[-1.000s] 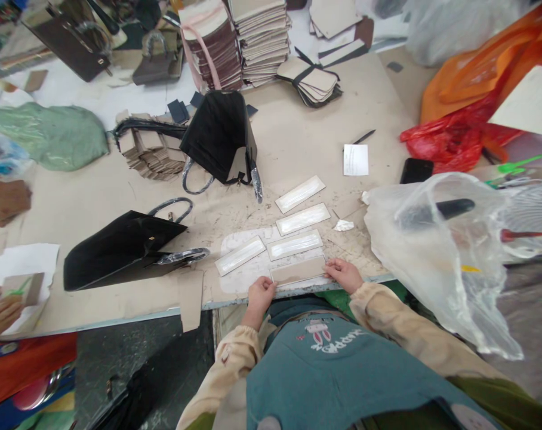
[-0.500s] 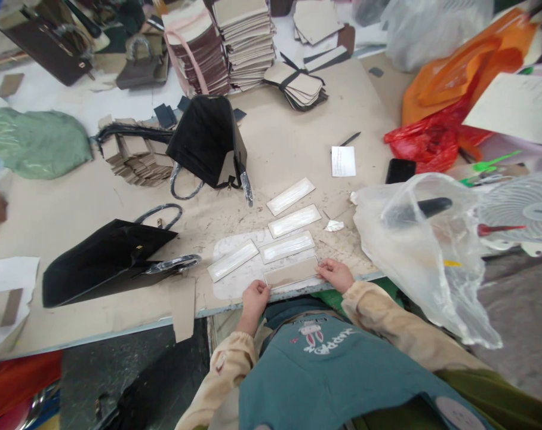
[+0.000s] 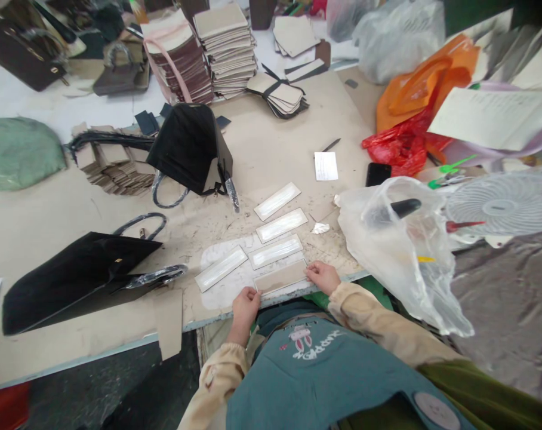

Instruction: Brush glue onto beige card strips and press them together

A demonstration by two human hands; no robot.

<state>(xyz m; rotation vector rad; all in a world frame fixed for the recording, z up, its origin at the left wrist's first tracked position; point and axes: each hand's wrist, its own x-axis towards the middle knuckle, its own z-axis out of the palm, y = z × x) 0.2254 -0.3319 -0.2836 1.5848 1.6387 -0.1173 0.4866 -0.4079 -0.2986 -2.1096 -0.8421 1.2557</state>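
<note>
A tan rectangular card strip [image 3: 280,278] lies at the table's near edge. My left hand [image 3: 245,302] pinches its left end with curled fingers. My right hand [image 3: 323,276] grips its right end the same way. Beyond it several white-edged strips lie in a fan: one to the left [image 3: 221,269], one just behind [image 3: 275,251], and two farther back [image 3: 282,225] [image 3: 277,201]. They rest on a white smeared patch [image 3: 228,292] of the beige tabletop.
A black handbag [image 3: 74,278] lies flat at left; another [image 3: 188,146] stands behind the strips. Card stacks [image 3: 226,48] fill the back. A clear plastic bag [image 3: 396,251] bulges at right beside a white fan [image 3: 504,203], a phone [image 3: 378,174] and a paper slip [image 3: 325,165].
The view has swung to the right, so everything slid left in frame. Both hands stay on the ends of the tan strip.
</note>
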